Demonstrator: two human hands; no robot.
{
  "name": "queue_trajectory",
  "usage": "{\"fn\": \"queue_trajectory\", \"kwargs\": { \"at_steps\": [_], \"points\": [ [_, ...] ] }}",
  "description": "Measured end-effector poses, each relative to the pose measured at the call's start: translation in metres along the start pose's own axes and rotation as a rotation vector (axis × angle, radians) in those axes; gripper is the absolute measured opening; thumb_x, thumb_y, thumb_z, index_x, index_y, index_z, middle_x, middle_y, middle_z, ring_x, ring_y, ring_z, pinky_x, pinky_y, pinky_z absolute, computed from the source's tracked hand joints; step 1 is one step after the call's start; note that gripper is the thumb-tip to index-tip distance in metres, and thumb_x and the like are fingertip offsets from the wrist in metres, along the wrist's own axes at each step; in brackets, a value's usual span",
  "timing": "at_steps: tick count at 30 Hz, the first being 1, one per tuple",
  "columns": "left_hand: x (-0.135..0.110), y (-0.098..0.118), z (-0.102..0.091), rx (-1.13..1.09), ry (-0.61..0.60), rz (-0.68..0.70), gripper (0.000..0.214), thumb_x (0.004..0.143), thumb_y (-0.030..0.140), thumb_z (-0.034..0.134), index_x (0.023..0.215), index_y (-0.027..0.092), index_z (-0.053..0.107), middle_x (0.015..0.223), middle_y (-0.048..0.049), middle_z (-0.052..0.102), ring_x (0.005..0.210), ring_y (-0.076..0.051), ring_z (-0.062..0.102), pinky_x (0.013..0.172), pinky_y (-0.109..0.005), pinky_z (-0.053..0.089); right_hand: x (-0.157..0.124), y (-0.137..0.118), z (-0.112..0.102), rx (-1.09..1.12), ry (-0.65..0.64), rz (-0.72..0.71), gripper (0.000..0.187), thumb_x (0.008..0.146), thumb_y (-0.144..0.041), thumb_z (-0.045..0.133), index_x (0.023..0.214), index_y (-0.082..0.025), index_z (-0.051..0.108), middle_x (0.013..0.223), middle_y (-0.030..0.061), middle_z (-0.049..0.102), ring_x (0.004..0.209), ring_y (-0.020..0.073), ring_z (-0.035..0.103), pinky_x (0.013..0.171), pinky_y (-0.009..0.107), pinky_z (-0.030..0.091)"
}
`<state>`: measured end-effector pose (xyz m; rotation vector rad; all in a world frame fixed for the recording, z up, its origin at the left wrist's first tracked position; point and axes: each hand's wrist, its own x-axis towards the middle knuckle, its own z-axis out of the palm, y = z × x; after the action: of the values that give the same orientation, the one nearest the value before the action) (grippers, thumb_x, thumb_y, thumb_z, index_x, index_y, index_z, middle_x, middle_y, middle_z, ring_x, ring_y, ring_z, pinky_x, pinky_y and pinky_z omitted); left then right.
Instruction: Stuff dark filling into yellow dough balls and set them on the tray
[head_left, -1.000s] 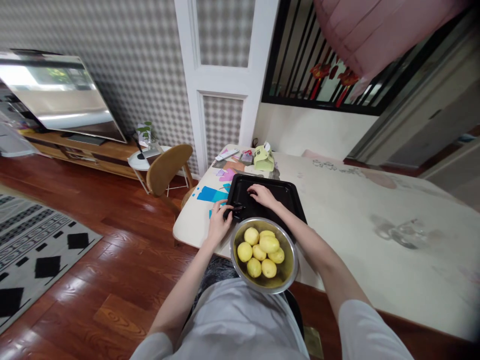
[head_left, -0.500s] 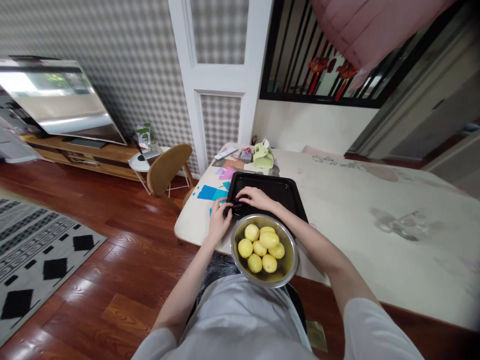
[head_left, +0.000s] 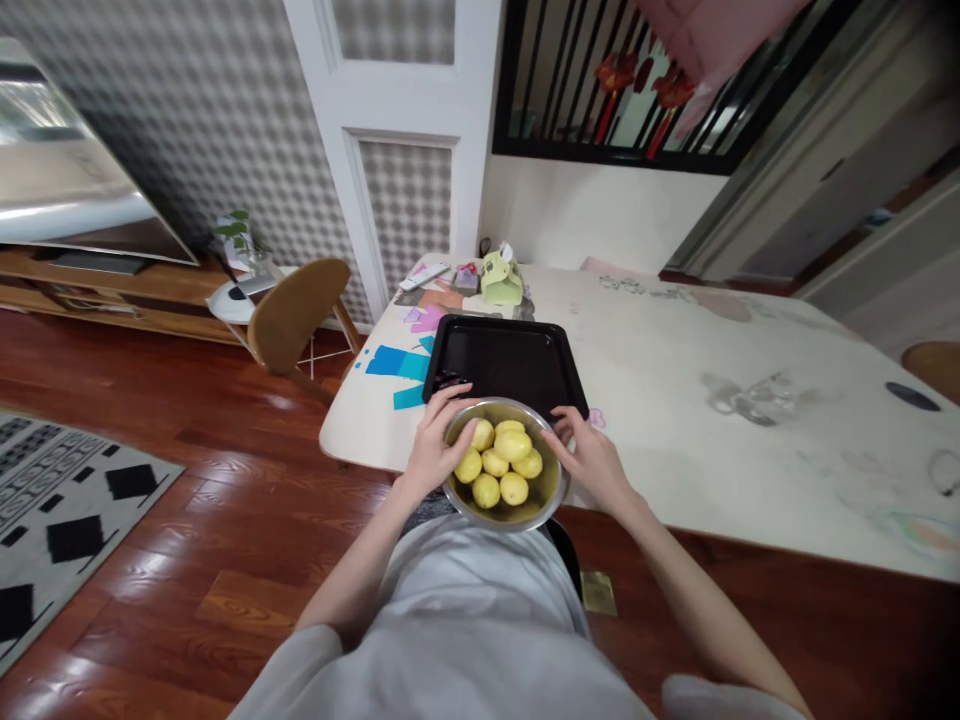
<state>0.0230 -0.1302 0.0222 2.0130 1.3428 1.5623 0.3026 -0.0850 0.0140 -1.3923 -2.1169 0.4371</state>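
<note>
Curving round the left side of a steel bowl (head_left: 546, 488), the left hand (head_left: 436, 442) is gripping its rim, the thumb lapping over the inside and the fingers bending along the outside, closed to little more than the rim's own thickness. The right hand (head_left: 598, 466) is meeting the opposite side of the bowl, its thumb pointing at the rim and its fingers half curled just beyond; whether they are closing on the metal, I cannot tell. The bowl is jutting past the near edge of the bench (head_left: 660, 410), in front of the person's pale shirt (head_left: 465, 620), and what is bearing it from below is not showing. Yellow lemons (head_left: 513, 446) are filling much of it, piling against one another and leaving the right inner wall bare. Just beyond the bowl, a black tray (head_left: 502, 350) is lying flat on the bench, with a small dark thing near its left side, too dim to name. Behind the tray, a green tissue box (head_left: 501, 284) is standing near a pale remote control (head_left: 425, 277). Well to the right, a clear glass vessel (head_left: 761, 400) is resting on the bench.
</note>
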Motion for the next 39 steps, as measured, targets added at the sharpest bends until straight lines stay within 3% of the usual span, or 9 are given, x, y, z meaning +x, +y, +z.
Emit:
{"fn": "queue_trajectory", "kwargs": {
  "at_steps": [5,10,16,22,25,28,33,39],
  "points": [
    [-0.007,0.032,0.009,0.034,-0.335,0.044,0.059,0.099,0.04,0.068,0.154,0.03,0.051,0.165,-0.0124,0.045,0.153,-0.033,0.045,0.127,-0.051,0.039,-0.021,0.005,0.018,0.236,-0.138,0.139,0.034,0.097,-0.053,0.049,0.101,-0.024,0.066,0.077,0.0034,0.074,0.067,0.0239,0.068,0.065,0.034,0.055],
    [-0.016,0.028,0.022,0.166,-0.443,0.068,0.086,0.089,0.048,0.08,0.163,0.035,0.038,0.171,-0.0141,0.036,0.158,-0.038,0.036,0.13,-0.059,0.031,-0.017,-0.008,0.02,0.323,-0.052,0.133,0.037,0.096,-0.052,0.046,0.083,-0.022,0.064,0.07,0.0032,0.07,0.064,0.0232,0.065,0.061,0.032,0.05],
    [-0.003,0.02,0.048,0.159,-0.328,0.109,0.102,0.085,0.056,0.082,0.167,0.035,0.026,0.173,-0.015,0.029,0.162,-0.041,0.025,0.132,-0.066,0.02,0.009,-0.018,-0.012,0.033,0.114,0.074,0.038,0.099,-0.046,0.043,0.073,-0.024,0.059,0.06,0.0023,0.062,0.058,0.0205,0.058,0.059,0.03,0.04],
    [0.043,-0.006,0.1,0.021,-0.089,0.067,0.103,0.087,0.053,0.08,0.168,0.03,0.021,0.173,-0.0195,0.023,0.163,-0.041,0.023,0.131,-0.062,0.024,0.068,-0.022,-0.037,-0.366,0.311,0.153,0.035,0.101,-0.035,0.042,0.093,-0.019,0.072,0.071,0.0103,0.072,0.063,0.0221,0.063,0.06,0.03,0.032],
    [0.064,-0.028,0.125,-0.067,-0.011,0.005,0.102,0.089,0.047,0.08,0.167,0.03,0.018,0.171,-0.0202,0.023,0.162,-0.038,0.023,0.132,-0.059,0.026,0.093,-0.026,-0.038,-0.478,0.316,0.2,0.038,0.103,-0.033,0.04,0.105,-0.016,0.074,0.079,0.0149,0.076,0.068,0.0246,0.067,0.062,0.031,0.034],
    [0.074,-0.046,0.141,-0.138,-0.017,-0.046,0.103,0.087,0.043,0.082,0.166,0.028,0.018,0.17,-0.0214,0.02,0.162,-0.037,0.024,0.132,-0.057,0.026,0.11,-0.03,-0.033,-0.503,0.252,0.23,0.038,0.105,-0.031,0.04,0.115,-0.015,0.073,0.088,0.0178,0.077,0.075,0.0278,0.07,0.067,0.033,0.039],
    [0.078,-0.063,0.149,-0.187,-0.028,-0.09,0.105,0.084,0.041,0.085,0.166,0.025,0.02,0.17,-0.0225,0.018,0.163,-0.038,0.022,0.133,-0.055,0.024,0.122,-0.033,-0.025,-0.482,0.227,0.253,0.037,0.106,-0.03,0.042,0.125,-0.018,0.071,0.093,0.0162,0.077,0.08,0.027,0.071,0.072,0.033,0.042],
    [0.08,-0.068,0.148,-0.209,-0.038,-0.128,0.107,0.082,0.047,0.086,0.167,0.027,0.022,0.173,-0.0195,0.017,0.164,-0.038,0.018,0.133,-0.056,0.024,0.13,-0.039,-0.025,-0.576,0.24,0.247,0.037,0.107,-0.028,0.041,0.129,-0.021,0.07,0.095,0.0116,0.079,0.081,0.0232,0.07,0.068,0.03,0.035]
  ]
}}
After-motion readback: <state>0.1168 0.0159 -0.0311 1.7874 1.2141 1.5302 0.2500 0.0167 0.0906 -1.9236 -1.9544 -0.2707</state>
